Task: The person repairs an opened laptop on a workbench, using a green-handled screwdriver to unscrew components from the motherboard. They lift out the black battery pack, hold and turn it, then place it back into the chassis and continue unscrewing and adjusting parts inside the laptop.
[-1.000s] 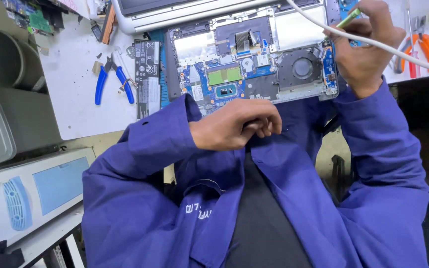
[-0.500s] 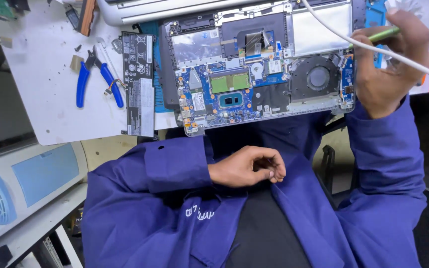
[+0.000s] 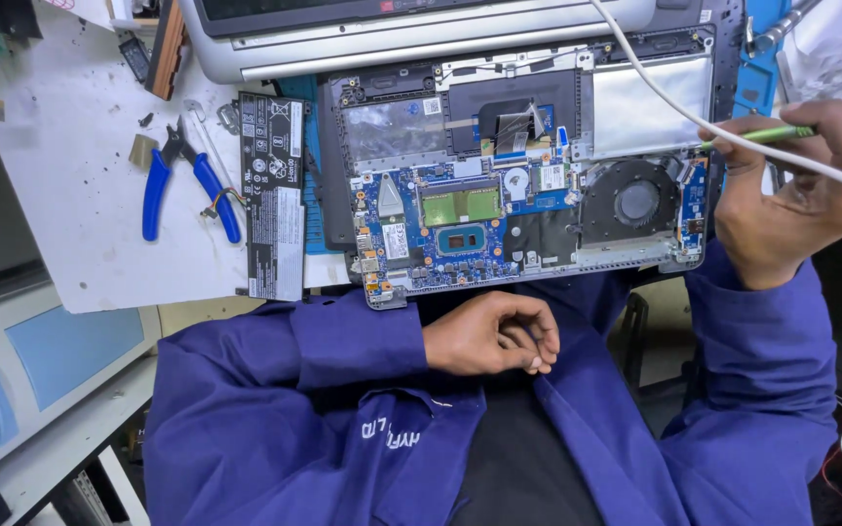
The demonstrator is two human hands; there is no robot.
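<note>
Laptop (image 3: 528, 209) opened, blue board bare; right hand (image 3: 791, 195) w/ green tool (image 3: 757, 136).

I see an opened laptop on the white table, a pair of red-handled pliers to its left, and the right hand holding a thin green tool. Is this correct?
Not quite. In the head view the pliers have blue handles, not red. The rest holds: the opened laptop lies on the white table, the pliers are to its left, and the right hand holds the thin green tool.

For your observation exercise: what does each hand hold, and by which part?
The right hand pinches a thin green tool near its rear end. The left hand holds nothing visible.
</note>
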